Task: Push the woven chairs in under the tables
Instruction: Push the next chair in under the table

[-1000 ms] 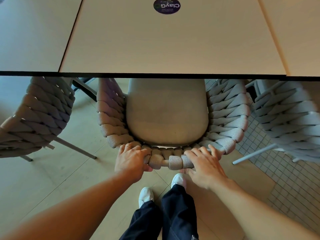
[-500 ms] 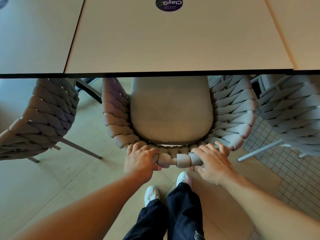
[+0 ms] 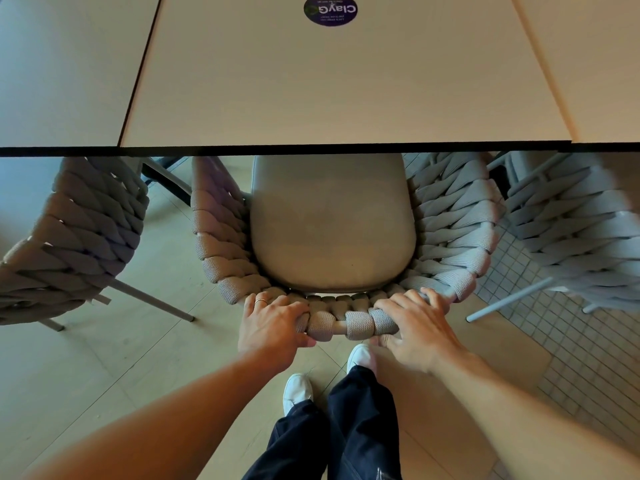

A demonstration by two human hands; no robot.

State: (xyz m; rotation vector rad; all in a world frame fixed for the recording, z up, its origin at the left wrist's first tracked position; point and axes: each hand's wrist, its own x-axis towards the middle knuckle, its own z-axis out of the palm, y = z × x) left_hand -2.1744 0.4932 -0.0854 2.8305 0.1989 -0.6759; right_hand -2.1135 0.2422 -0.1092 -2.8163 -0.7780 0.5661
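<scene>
A grey woven chair [image 3: 453, 230] with a smooth beige seat cushion stands in front of me, its front part hidden under the beige table [image 3: 332, 84]. My left hand [image 3: 272, 323] grips the left side of the chair's back rim, a ring on one finger. My right hand [image 3: 417, 327] holds the right side of the same rim, fingers curled over the woven rope. Both hands are wrapped on the rim, close to my legs.
A second woven chair [image 3: 83, 233] stands at the left, a third woven chair [image 3: 575, 230] at the right, both partly under neighbouring tables. A round dark sticker [image 3: 330, 10] lies on the table top. My white shoes [image 3: 298, 389] stand on the tiled floor.
The chair has slid slightly further under the table, with less of the seat cushion showing. Both hands keep their grip on the back rim.
</scene>
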